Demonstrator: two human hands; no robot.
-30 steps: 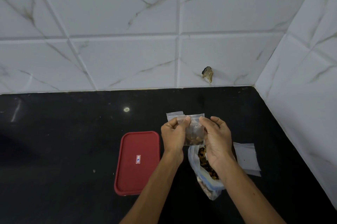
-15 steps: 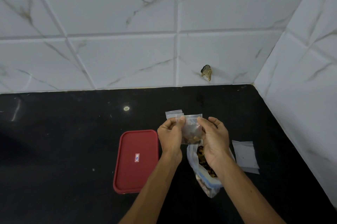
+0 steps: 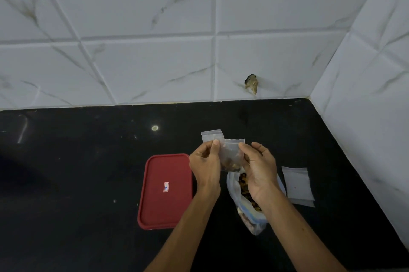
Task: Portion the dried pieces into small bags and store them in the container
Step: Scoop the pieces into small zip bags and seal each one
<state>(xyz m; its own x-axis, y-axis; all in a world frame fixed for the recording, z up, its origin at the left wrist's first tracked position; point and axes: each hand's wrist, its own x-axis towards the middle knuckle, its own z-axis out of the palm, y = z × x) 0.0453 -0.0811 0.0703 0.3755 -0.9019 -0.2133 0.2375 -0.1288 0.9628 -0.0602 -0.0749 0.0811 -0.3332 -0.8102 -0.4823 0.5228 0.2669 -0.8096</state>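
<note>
**Head view: one portion bagged, storing not begun**

Fingertips (image 3: 215, 145) of the left hand (image 3: 204, 161) and right hand (image 3: 259, 167) pinch the top corners of a small bag (image 3: 231, 154) held above the counter (image 3: 88, 183), with dried pieces settled at its bottom. It is probably being sealed. Under the right wrist lies the big bag (image 3: 250, 220), well filled. Empty bags (image 3: 297, 185) wait just beside it. The red-lidded container (image 3: 166, 189) sits closed (contents hidden), so I judge most of the portioning is left to do.

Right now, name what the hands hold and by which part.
One small clear bag of dried pieces, held by both: left hand pinches its upper left edge, right hand its upper right edge.
</note>
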